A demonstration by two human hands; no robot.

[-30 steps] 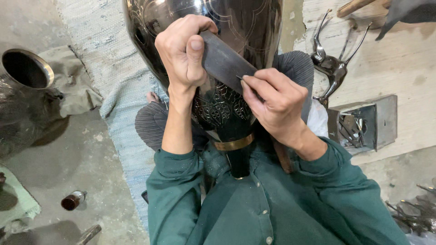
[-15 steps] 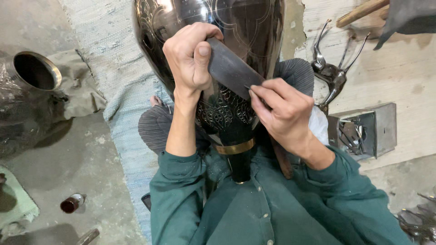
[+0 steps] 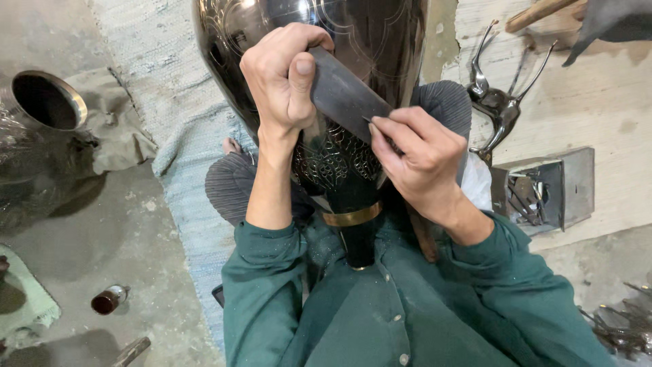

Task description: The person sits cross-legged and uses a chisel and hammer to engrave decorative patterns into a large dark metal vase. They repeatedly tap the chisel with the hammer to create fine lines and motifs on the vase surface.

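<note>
Head view: both hands press a flat dark strip (image 3: 348, 95) against an engraved black metal vase (image 3: 339, 41).
Left hand (image 3: 285, 75) fingers clamped on strip's 10 o'clock end; right hand (image 3: 414, 160) fingers pinch its 4 o'clock end; vase lies across lap.

A dark, glossy engraved metal vase (image 3: 319, 61) fills the upper centre, neck toward the person; a flat grey blade (image 3: 346, 95) lies slanted across it.

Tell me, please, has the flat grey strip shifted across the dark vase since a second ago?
Cannot tell: the flat grey strip lies across the dark vase much as before, in both hands, while the camera itself shifts.
</note>
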